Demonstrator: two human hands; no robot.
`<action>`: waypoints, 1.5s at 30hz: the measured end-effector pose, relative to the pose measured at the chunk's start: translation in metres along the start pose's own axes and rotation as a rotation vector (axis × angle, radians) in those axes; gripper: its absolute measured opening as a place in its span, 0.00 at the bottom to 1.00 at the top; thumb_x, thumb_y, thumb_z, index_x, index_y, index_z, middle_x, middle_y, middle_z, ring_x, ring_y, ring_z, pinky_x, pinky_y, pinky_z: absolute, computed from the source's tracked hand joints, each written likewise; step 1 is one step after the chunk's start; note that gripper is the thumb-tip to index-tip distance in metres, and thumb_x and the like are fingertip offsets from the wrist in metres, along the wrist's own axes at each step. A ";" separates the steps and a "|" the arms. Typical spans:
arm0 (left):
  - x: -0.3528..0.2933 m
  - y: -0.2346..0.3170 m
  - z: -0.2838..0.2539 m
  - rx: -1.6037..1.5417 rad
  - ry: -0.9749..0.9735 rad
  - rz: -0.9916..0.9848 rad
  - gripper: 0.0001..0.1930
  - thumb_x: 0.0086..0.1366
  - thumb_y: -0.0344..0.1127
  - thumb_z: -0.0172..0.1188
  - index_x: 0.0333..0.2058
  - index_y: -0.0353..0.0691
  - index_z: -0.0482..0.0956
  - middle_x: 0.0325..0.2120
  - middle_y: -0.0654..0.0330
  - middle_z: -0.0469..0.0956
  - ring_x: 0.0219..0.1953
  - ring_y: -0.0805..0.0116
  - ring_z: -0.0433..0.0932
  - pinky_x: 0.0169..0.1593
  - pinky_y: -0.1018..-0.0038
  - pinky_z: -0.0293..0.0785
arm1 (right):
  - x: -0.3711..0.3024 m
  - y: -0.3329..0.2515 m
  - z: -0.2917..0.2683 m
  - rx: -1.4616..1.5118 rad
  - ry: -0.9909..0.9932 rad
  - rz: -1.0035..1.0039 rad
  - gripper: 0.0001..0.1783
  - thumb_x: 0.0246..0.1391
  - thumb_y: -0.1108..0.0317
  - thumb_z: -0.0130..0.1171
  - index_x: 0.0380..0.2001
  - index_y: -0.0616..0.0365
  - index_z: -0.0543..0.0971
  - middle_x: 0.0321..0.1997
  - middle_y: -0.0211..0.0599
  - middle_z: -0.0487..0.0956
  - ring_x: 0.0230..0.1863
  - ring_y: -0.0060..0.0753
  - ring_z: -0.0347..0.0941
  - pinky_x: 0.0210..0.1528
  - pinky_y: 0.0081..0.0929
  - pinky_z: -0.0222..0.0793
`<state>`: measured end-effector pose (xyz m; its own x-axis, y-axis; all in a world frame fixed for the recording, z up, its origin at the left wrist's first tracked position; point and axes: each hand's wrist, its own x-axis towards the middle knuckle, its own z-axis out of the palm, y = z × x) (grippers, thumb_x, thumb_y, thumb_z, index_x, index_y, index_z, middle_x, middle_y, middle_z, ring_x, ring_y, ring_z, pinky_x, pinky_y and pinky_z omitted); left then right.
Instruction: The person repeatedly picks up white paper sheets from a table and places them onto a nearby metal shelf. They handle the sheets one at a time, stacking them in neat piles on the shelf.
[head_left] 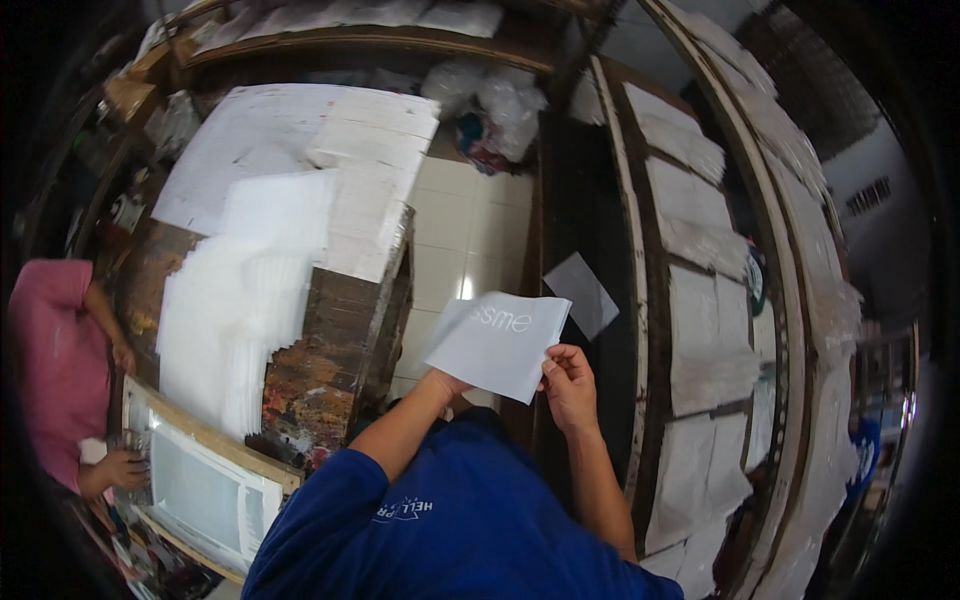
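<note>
In front of my body I hold a thin stack of whitish printed sheets (495, 350), with pale lettering on the top one. My left hand (447, 383) supports it from below at the near left edge, and most of its fingers are hidden under the stack. At the right edge, my right hand (569, 385) pinches the sheets between thumb and fingers. A single translucent sheet (582, 296) lies on the dark bench (590, 190) just beyond my right hand.
Left of me a paint-stained table (325, 370) bears a fanned pile of whitish sheets (235, 310) and large white boards (240, 130). A person in a pink shirt (65, 350) stands by a framed printing screen (205, 490). Wooden racks of sheets (700, 330) line the right; plastic bags (505, 105) lie beyond.
</note>
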<state>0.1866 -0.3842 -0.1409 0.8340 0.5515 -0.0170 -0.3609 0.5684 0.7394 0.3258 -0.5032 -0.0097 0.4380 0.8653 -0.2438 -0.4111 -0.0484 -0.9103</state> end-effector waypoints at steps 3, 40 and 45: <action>0.005 0.006 0.005 -0.030 0.006 0.016 0.25 0.68 0.42 0.47 0.61 0.40 0.60 0.58 0.55 0.66 0.58 0.62 0.67 0.62 0.65 0.63 | -0.024 0.017 -0.028 -0.122 0.120 -0.015 0.07 0.58 0.77 0.52 0.41 0.59 0.72 0.33 0.30 0.74 0.29 0.20 0.70 0.31 0.19 0.68; -0.035 0.103 -0.005 0.191 1.222 0.461 0.07 0.68 0.34 0.49 0.37 0.38 0.74 0.28 0.67 0.72 0.29 0.80 0.66 0.33 0.82 0.63 | -0.014 0.062 -0.096 -0.305 0.233 0.019 0.08 0.57 0.75 0.53 0.40 0.60 0.73 0.31 0.28 0.71 0.27 0.19 0.68 0.30 0.19 0.70; -0.051 0.186 -0.009 0.758 1.251 0.634 0.08 0.64 0.32 0.53 0.37 0.33 0.76 0.24 0.62 0.73 0.28 0.74 0.70 0.34 0.77 0.68 | -0.006 0.076 -0.104 -0.378 0.154 0.066 0.07 0.57 0.75 0.52 0.40 0.58 0.72 0.29 0.27 0.71 0.25 0.18 0.67 0.28 0.18 0.68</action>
<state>0.0729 -0.3009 -0.0086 -0.3541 0.9187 0.1749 0.0998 -0.1488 0.9838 0.3758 -0.5639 -0.1121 0.5471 0.7708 -0.3265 -0.1323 -0.3055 -0.9430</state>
